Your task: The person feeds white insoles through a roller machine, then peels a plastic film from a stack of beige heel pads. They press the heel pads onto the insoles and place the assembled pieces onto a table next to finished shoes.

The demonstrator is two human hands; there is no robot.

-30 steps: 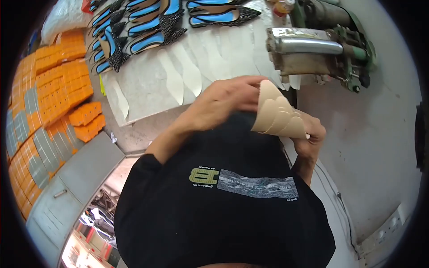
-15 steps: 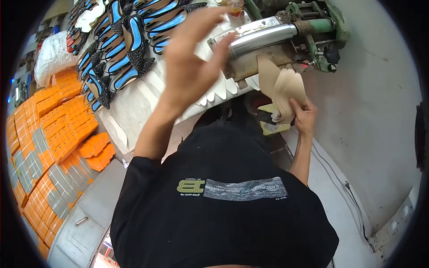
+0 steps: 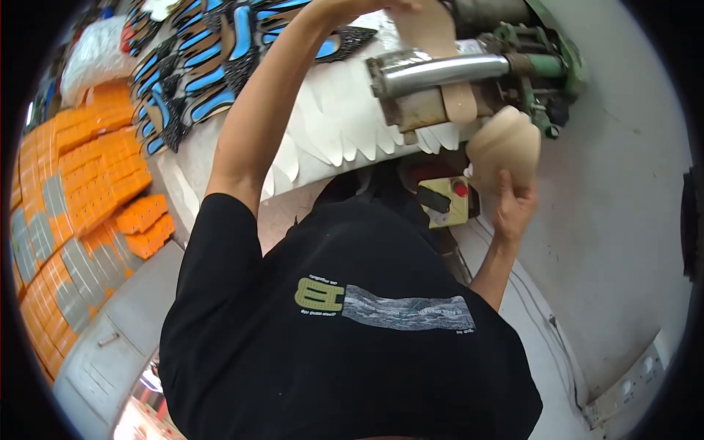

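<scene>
My right hand [image 3: 515, 209] grips a stack of beige shoe insoles [image 3: 506, 150], thumb lying over the near face. Another beige insole [image 3: 460, 103] runs under the shiny metal roller [image 3: 447, 75] of a green-framed machine, sticking out on both sides. At the top edge of the view, my left hand [image 3: 367, 6] is at the far end of that insole, fingers closed at its edge; part of the hand is cut off. White sole-shaped pieces [image 3: 330, 125] lie along the table just left of the machine.
Black sandals with blue insoles [image 3: 209, 73] crowd the table's far left. Stacked orange bundles [image 3: 103, 176] stand to the left. A yellow container with a red cap [image 3: 456, 209] sits below the machine; a wall [image 3: 623, 147] rises at right.
My left hand has moved forward to the far side of the roller. One insole is now in the rollers, and my right hand has drawn slightly back with the stack.
</scene>
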